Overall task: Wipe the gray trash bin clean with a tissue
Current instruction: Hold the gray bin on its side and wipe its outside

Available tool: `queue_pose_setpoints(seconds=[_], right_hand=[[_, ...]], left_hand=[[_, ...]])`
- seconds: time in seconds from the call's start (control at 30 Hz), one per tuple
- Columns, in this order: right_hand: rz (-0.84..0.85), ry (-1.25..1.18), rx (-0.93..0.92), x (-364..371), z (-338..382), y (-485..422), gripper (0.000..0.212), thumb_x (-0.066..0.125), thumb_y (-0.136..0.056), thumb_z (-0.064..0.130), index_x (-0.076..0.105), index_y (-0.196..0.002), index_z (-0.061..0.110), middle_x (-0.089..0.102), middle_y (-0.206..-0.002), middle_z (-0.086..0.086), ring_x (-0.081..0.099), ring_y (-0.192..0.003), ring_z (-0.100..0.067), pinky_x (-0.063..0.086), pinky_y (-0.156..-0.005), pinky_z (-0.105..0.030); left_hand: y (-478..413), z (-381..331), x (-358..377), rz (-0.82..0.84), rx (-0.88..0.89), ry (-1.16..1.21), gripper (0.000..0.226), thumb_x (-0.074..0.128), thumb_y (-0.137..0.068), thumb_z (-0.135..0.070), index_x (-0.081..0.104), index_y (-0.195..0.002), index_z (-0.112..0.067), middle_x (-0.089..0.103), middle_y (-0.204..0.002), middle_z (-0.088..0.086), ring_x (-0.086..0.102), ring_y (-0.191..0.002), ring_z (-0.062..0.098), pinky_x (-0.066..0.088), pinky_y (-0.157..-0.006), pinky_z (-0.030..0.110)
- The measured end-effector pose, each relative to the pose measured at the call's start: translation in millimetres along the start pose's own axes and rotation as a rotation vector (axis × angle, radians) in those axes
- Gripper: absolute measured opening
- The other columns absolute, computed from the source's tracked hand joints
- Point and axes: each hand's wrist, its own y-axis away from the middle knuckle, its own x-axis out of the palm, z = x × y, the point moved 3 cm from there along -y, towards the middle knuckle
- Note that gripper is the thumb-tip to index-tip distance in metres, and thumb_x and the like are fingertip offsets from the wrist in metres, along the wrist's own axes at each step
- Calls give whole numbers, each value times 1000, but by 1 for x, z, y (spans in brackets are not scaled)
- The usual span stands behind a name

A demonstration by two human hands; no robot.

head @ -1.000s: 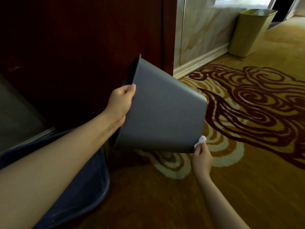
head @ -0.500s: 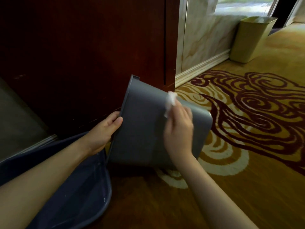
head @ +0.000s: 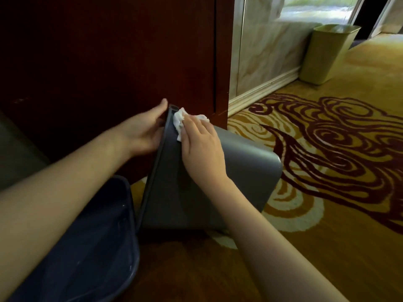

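Nearest us a dark tub (head: 87, 247) sits at lower left, its rim just beside the bin's open mouth. The bin (head: 229, 177) lies tipped on its side over the carpet (head: 327, 247), mouth to our left and base to the right; whether it rests on the floor or hangs in the hand we cannot tell.

We judge it light, stiff plastic with smooth, rather slippery walls, so the rim is the sure place to take it, and a flat wall would slide under a palm. That is where our left hand (head: 141, 131) has it: fingers curled closed around the upper rim, thumb over the top corner.

Our right hand (head: 200, 144) lies flat on the upward wall, pressing the tissue (head: 180, 120) against the bin right at that corner, touching the rim and just beside the left thumb. The tissue is soft, crumpled and thin; we judge it could tear or bunch on the rim's edge.

Behind stands a dark wood panel (head: 109, 51), and well apart, by the marble wall, a green bin (head: 327, 53).
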Motion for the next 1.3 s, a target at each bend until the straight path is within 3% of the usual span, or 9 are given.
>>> queue_pose_setpoints(seconds=[0.23, 0.4, 0.63, 0.7, 0.8, 0.93, 1.1, 1.2, 1.3], right_hand=[[-57, 82, 53, -2, -14, 25, 41, 50, -91, 16, 48, -132, 11, 56, -131, -7, 46, -126, -20, 33, -108, -35], [-117, 129, 248, -24, -81, 57, 41, 36, -93, 25, 52, -129, 12, 56, -134, -6, 43, -131, -18, 31, -111, -41], [-265, 79, 542, -35, -157, 79, 39, 35, -99, 20, 46, -135, 11, 48, -141, -8, 39, -132, -22, 28, -109, -33], [-293, -13, 621, -30, -166, 82, 36, 34, -100, 22, 51, -130, 11, 56, -131, -10, 51, -120, -24, 41, -102, -41], [-324, -104, 657, -26, -172, 86, 29, 34, -100, 24, 59, -98, 12, 62, -83, 0, 58, -75, -15, 46, -64, -32], [-397, -252, 867, -31, -179, 91, 31, 35, -99, 25, 60, -89, 10, 56, -74, -1, 56, -70, -19, 41, -62, -30], [-377, -29, 459, -43, -109, 55, 31, 30, -98, 31, 56, -98, 14, 59, -90, -8, 56, -79, -16, 41, -67, -22], [-158, -41, 165, -17, -41, 26, 34, 32, -91, 28, 57, -103, 9, 59, -94, -6, 56, -86, -16, 45, -73, -21], [144, 42, -37, 24, 9, 3, 39, 45, -91, 10, 47, -130, 10, 54, -132, -8, 48, -119, -21, 42, -96, -32]], left_hand=[[-15, -12, 20, -328, -68, -89, 33, 44, -96, -32, 54, -78, -7, 65, -49, 8, 62, -38, 17, 50, -35, 25], [-8, 9, 7, -380, 85, -51, 28, 52, -90, -40, 61, -94, -14, 70, -83, 6, 68, -72, 21, 53, -51, 31], [-4, 37, 1, -354, 320, -99, 22, 47, -92, -38, 62, -85, -24, 76, -74, -3, 72, -74, 13, 56, -59, 27], [-4, 55, -3, -339, 324, -82, 23, 45, -93, -38, 63, -91, -24, 73, -95, 3, 69, -89, 18, 54, -72, 32], [-1, 79, -16, -313, 320, -14, 25, 41, -94, -41, 61, -100, -28, 70, -106, 1, 66, -99, 17, 52, -80, 34], [8, 103, -29, -235, 237, 74, 38, 39, -86, -54, 58, -111, -33, 72, -105, -3, 67, -99, 15, 51, -86, 37], [17, 112, -34, -89, 108, 176, 44, 47, -74, -59, 59, -106, -33, 74, -102, -5, 69, -96, 14, 55, -75, 33], [19, 109, -40, -6, 10, 230, 51, 46, -73, -63, 58, -113, -33, 72, -109, -1, 67, -100, 17, 56, -74, 37], [20, 106, -43, 68, -60, 251, 56, 44, -72, -65, 59, -116, -34, 69, -115, 6, 65, -105, 24, 53, -79, 43]])
